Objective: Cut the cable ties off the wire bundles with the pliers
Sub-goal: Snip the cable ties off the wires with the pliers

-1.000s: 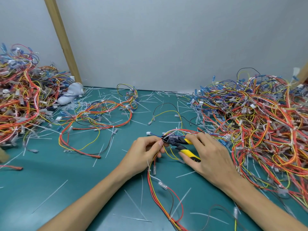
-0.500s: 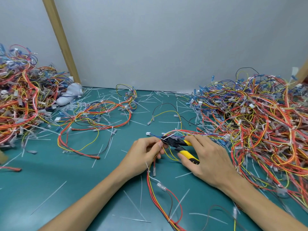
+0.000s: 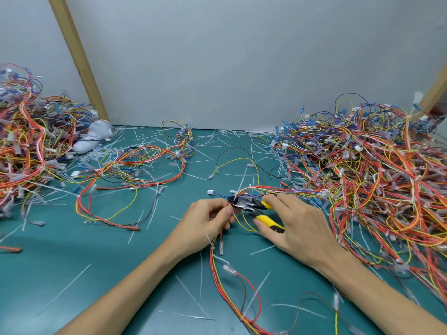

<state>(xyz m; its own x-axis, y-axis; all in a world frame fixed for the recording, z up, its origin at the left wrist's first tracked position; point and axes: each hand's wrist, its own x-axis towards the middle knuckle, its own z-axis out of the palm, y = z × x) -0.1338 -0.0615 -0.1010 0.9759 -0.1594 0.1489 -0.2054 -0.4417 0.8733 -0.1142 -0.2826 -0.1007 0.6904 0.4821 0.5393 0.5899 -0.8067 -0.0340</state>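
Left hand (image 3: 205, 221) pinches the wire bundle (image 3: 213, 256) mid-table (image 3: 72, 262). Right hand (image 3: 300, 223) grips the yellow-handled pliers (image 3: 254, 206), black nose at the bundle by the left fingertips, beside the big wire heap (image 3: 375, 177).

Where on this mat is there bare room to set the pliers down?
Best: the near-left mat, between the left forearm and the red wire loop, with only stray cut ties. Crowded: the left wire pile and the right wire pile.
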